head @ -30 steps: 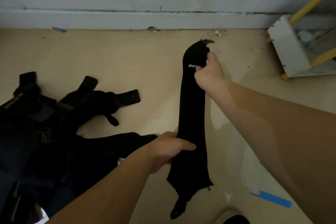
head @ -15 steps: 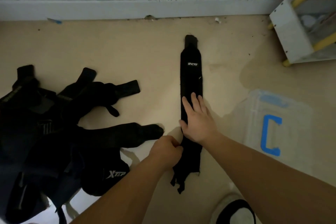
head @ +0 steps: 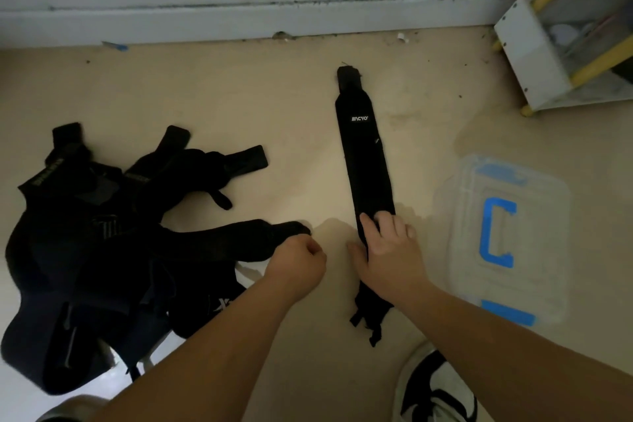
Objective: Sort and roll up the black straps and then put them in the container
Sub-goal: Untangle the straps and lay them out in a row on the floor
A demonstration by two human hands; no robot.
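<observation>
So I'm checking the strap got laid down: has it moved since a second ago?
Yes. The strap went from held up to lying flat on the floor, pointing toward the baseboard, right hand pressing it.

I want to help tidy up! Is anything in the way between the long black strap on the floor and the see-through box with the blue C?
Nothing visible lies between them. The strap lies flat under the right hand, and only bare floor separates it from the box. But the box looks lidded, so that likely must come off first.
</observation>
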